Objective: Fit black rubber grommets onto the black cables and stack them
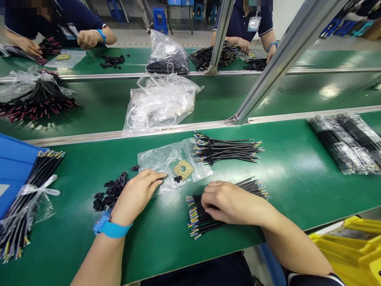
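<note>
**A:** What does the head camera show of the left hand (137, 197)?

**B:** It rests on the green counter (285, 190), loosely open and holding nothing. Its fingertips touch a clear plastic bag (154, 165), and black rubber pieces (109, 194) lie just beside it. There's a blue wristband (111, 227) on the wrist.

**A:** And the right hand (230, 202)?

**B:** Curled down over a bundle of black wires (199, 218) with colored ends. It's pressing on them, but whether it's really gripping, I can't tell.

**A:** What's on the bag?

**B:** A tan square pad (183, 169) with a round hole, a small black piece (177, 179), and a second wire bundle (226, 149) lying partly over it.

**A:** Anything further along?

**B:** Yes, bagged wire bundles (342, 143) at the right end of the counter, and a tied bundle (26, 206) at the left, against a blue bin (13, 171).
</note>
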`<state>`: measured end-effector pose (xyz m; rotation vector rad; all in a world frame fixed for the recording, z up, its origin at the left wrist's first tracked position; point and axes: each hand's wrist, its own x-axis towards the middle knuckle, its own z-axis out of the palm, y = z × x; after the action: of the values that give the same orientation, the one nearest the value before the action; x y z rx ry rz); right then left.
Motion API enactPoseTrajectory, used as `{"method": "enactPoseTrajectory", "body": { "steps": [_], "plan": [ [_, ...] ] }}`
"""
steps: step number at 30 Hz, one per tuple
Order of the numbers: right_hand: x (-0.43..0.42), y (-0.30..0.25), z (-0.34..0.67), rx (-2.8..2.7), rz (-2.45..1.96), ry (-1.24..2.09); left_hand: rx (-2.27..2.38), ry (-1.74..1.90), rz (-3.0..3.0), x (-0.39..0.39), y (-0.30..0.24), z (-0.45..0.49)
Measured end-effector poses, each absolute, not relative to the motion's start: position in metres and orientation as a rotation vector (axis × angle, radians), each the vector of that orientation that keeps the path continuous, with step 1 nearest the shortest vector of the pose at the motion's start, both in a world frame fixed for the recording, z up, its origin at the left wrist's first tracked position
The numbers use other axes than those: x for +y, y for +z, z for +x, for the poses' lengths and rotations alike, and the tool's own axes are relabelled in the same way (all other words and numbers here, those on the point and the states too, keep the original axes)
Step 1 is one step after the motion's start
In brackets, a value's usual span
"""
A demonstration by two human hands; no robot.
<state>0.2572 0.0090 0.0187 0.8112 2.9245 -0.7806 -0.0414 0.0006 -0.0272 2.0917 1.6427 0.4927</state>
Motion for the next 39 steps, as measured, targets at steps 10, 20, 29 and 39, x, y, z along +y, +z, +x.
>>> {"method": "enactPoseTrajectory", "body": {
  "steps": [10,20,29,39],
  "plan": [
    [0.002,0.013,0.251,2.94,0.88,-0.928,1.755,0.57,2.051,-0.013,-0.014,-0.024],
    [0.036,-0.044,0.245,3.248,1.462,-0.45,1.461,1.324,0.927,-0.024,-0.016,0.01],
    [0.037,-0.054,0.241,3.138,1.425,-0.256,1.399,1.365,0.632,-0.021,-0.021,0.005],
    [0.033,-0.043,0.245,3.135,1.39,0.026,1.333,1.287,0.546,-0.024,-0.027,0.007]
  ]
}}
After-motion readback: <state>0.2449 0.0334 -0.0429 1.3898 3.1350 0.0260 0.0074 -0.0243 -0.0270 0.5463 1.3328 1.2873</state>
